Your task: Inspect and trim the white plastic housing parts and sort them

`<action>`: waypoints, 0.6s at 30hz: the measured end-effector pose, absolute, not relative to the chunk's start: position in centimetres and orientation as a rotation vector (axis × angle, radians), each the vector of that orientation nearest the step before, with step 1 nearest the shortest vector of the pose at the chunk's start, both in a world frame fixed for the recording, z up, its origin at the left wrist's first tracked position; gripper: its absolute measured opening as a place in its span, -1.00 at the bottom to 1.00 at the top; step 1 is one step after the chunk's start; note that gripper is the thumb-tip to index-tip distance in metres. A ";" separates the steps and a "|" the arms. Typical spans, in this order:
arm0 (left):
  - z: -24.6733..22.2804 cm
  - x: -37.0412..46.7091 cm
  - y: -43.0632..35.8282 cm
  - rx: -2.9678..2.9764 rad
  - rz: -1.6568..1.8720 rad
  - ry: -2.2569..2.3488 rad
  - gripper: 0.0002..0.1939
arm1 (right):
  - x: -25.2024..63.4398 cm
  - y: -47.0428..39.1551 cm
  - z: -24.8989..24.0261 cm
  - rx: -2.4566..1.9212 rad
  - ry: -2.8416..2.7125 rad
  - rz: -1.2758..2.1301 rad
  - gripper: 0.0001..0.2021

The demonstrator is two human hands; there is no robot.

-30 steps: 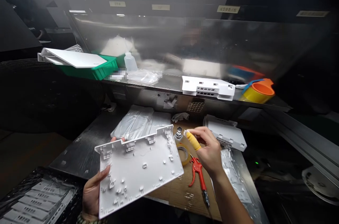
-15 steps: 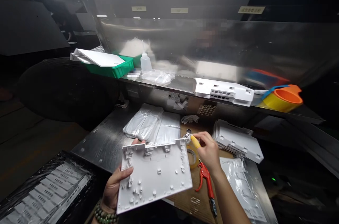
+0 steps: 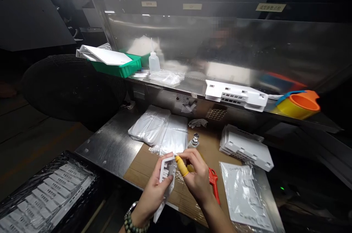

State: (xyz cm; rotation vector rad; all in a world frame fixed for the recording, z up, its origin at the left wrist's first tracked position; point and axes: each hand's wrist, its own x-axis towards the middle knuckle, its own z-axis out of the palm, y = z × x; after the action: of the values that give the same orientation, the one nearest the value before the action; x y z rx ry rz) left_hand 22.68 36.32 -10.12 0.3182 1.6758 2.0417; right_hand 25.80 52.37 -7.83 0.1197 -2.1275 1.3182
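Gripping white panel (image 3: 169, 168) near six o'clock with left hand (image 3: 153, 194); can't tell right hand's (image 3: 197, 177) grip; likely light, stiff; best held by edges.

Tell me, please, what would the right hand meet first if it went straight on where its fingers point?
Probably the white panel in the left hand: the yellow-wrapped finger of the right hand seems to be at its upper edge, but contact is hard to tell.

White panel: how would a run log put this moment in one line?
left hand: holds white panel | right hand: yellow finger cover at panel's top end | nearby: red tool, partly hidden
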 end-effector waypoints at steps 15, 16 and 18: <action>-9.1 21.8 34.9 -0.150 2.110 1.259 -0.13 | 24.2 60.0 -22.9 -0.663 -2.472 1.019 -0.76; -8.8 21.5 34.6 -0.206 2.121 1.220 -0.11 | 24.4 60.5 -24.4 -0.697 -2.522 0.998 -0.76; -8.2 20.7 34.0 -0.259 2.171 1.138 -0.13 | 24.9 61.1 -26.5 -0.728 -2.620 0.973 -0.72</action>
State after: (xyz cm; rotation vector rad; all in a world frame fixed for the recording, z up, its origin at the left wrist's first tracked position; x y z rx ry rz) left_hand 20.75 33.98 -8.24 -0.2588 1.1382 2.1708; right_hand 24.90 61.12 -26.50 -0.7281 -2.6201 0.9725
